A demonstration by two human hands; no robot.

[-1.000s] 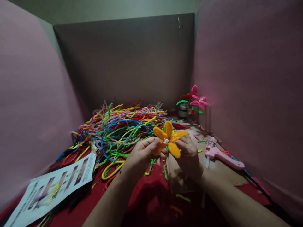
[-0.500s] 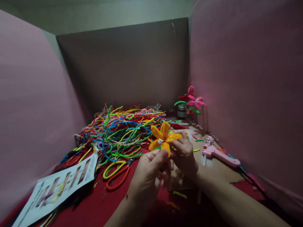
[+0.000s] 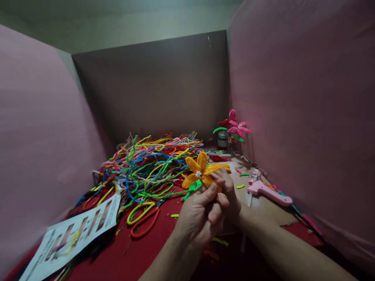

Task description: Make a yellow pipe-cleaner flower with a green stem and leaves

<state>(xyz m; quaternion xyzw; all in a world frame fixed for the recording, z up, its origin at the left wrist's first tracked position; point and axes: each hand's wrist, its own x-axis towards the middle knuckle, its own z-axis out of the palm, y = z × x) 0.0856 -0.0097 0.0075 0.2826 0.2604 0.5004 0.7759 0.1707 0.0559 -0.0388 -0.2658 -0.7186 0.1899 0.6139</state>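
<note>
Nothing legible; the white sheet (image 3: 98, 218) bears print, too small and blurred.

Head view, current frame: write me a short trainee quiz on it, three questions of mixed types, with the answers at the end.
1. Multiple choice: What colour is the centre of the orange flower held in the hands?
A) black
B) white
C) blue

2. True or false: The pink glue gun is in the grip of the right hand.

3. Fill in the blank: The scissors nearest the left hand have one yellow handle loop and one ____ handle loop.

Key: 1. B; 2. false; 3. red
</note>
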